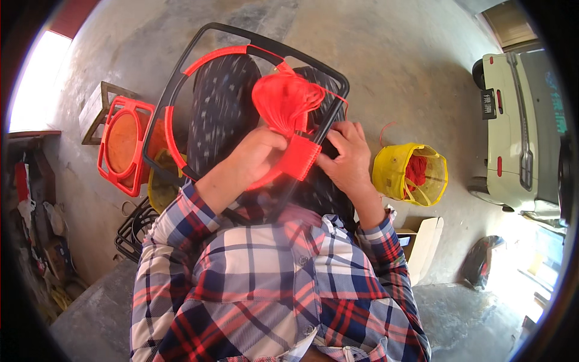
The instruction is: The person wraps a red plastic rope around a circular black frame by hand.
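A black frame [202,37] with rounded corners and a curved inner ring lies across my lap. Red cord wraps [211,57] cover stretches of the ring, and a wide red wrapped band [300,157] sits on the frame's right bar. Just above that band bulges a loose bundle of red cord [283,99]. My left hand [260,151] is closed at the bundle's lower end, beside the band, its fingertips partly hidden. On the other side my right hand [348,155] has its fingers curled against the right bar; what lies between finger and thumb is hard to see.
At right stands a yellow bucket [392,172] holding red cord, with an open cardboard box [425,247] nearer me. Left are a red-wrapped frame [114,175], a wooden stool [96,114] and black frames [129,232]. A vehicle [506,127] is parked far right.
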The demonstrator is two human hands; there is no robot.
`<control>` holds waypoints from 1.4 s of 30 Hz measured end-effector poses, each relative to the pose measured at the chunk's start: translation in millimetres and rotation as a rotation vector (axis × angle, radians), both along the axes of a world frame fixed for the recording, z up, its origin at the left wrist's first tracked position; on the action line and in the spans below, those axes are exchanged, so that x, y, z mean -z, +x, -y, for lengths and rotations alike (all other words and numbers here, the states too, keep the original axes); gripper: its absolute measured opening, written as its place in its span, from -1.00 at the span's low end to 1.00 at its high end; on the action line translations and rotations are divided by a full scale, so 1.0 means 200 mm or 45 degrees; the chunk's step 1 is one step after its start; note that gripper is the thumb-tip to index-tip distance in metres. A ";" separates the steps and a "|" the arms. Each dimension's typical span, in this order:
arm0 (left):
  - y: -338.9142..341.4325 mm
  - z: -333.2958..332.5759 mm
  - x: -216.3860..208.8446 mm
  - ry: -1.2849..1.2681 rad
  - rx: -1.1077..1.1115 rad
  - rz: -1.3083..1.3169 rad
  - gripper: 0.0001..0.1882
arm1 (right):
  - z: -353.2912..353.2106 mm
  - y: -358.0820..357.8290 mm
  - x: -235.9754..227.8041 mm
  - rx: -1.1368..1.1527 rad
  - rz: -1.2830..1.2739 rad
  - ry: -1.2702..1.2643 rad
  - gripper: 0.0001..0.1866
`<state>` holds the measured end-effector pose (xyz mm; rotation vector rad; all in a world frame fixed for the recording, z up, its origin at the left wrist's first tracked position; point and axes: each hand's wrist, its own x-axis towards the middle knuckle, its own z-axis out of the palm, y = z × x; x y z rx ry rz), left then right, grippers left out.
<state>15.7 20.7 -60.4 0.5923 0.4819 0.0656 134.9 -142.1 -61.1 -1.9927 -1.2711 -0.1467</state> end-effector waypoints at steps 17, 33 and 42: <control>0.04 -0.01 0.00 -0.108 0.176 -0.057 -0.66 | 0.68 0.28 0.14 -0.242 -1.749 1.197 -0.57; -0.01 0.03 -0.06 0.101 0.191 0.050 -0.72 | 0.20 -0.01 0.00 -0.119 -1.658 0.303 -0.69; -0.01 0.02 0.03 0.300 0.192 -0.066 -0.86 | 0.21 -0.05 -0.24 -0.122 -2.110 0.824 -0.83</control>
